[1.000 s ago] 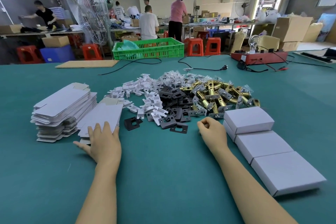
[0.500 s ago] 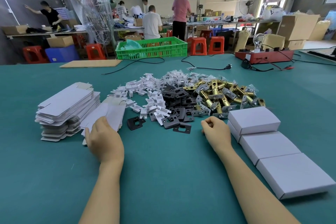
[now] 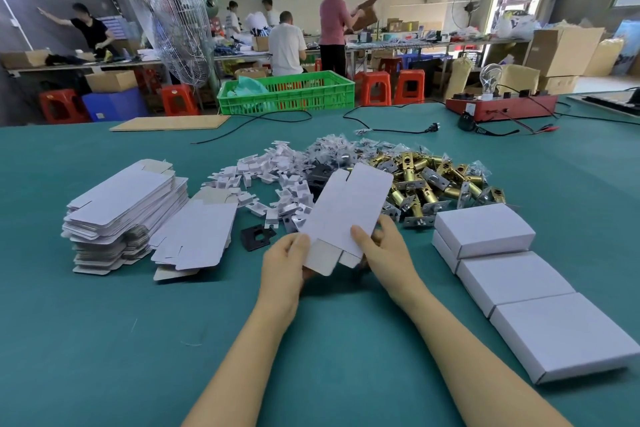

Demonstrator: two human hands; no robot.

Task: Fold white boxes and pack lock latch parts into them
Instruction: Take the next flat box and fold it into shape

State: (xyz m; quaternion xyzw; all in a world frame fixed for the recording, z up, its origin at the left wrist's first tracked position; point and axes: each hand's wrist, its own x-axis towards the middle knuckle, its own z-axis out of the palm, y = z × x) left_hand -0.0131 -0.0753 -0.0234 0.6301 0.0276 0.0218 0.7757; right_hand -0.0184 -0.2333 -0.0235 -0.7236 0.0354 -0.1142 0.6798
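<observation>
A flat, unfolded white box blank [image 3: 346, 208] is held up above the green table [image 3: 104, 340], tilted away from me. My left hand [image 3: 285, 262] grips its lower left edge and my right hand [image 3: 384, 250] pinches its lower right edge. Behind it lies a pile of brass latch bolts [image 3: 436, 180], black plates [image 3: 256, 236] and small white plastic parts [image 3: 270, 173]. Stacks of flat blanks [image 3: 124, 204] sit at the left. Three or more closed white boxes [image 3: 512, 274] lie in a row at the right.
A green crate [image 3: 287, 94], a cardboard sheet [image 3: 169, 122], black cables [image 3: 388, 128] and a red tester with a bulb [image 3: 498, 104] stand at the table's far edge. People work at benches beyond, among red stools and cartons.
My left hand lifted one blank off the loose stack and brought it to the middle. My right hand left the table and took hold of the blank's other side.
</observation>
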